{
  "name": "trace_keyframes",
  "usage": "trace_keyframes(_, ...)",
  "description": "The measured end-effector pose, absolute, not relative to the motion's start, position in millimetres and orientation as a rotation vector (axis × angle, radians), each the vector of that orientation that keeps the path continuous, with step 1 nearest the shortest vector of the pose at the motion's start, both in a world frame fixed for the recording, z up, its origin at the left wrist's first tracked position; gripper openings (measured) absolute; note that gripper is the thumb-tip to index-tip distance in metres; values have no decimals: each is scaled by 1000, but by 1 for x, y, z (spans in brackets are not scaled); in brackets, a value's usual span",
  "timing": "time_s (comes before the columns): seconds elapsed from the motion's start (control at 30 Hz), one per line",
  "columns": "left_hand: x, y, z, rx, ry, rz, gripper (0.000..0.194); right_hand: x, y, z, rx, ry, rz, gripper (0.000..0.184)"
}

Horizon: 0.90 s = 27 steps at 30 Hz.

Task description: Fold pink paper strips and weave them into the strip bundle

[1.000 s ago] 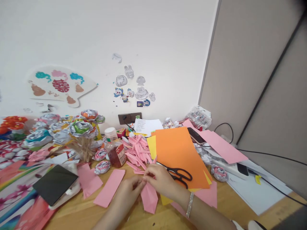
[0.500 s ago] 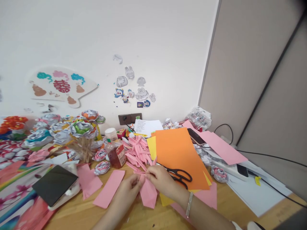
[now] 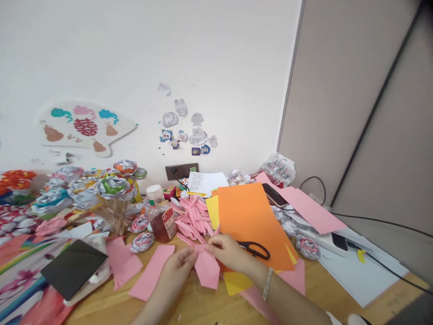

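A folded piece of pink paper (image 3: 207, 270) hangs between my hands above the wooden table, its pointed lower end toward me. My left hand (image 3: 181, 267) pinches its left edge between thumb and fingers. On its upper right edge, my right hand (image 3: 226, 252) has a similar pinch, with a sparkling bracelet (image 3: 267, 284) on that wrist. Just beyond lies a heap of folded pink paper strips (image 3: 194, 215). Black-handled scissors (image 3: 259, 249) rest on orange paper (image 3: 245, 216), partly hidden by my right hand. A flat pink sheet (image 3: 152, 272) lies left of my left hand.
A bottle of reddish-brown liquid (image 3: 162, 223) stands behind my left hand. Paper flowers on sticks (image 3: 117, 187) crowd the left back. A dark tablet (image 3: 73, 268) lies at left. A phone (image 3: 274, 195), power strip (image 3: 324, 241) and white sheets (image 3: 363, 277) are at right.
My hands have moved slightly apart along the pink paper, which shows more of its upper part between them. The view has shifted a little.
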State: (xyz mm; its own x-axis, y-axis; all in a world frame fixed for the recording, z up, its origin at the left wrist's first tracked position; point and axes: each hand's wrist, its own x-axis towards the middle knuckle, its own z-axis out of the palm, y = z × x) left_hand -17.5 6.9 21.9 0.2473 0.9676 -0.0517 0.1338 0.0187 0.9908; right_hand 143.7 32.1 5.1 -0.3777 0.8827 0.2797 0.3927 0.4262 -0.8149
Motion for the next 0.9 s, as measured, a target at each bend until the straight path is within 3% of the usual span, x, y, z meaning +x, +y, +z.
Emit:
trace_keyframes(0.27,-22,11,19,1499,1218,989,25,144,29,5,-1035,-2064,821,27)
trace_keyframes(0.53,-31,24,19,1064,1183,1279,32,150,40,1,-888,-1779,1237,32)
trace_keyframes(0.9,-32,21,27,1236,1143,1109,32,151,39,8,-798,-1642,1307,32)
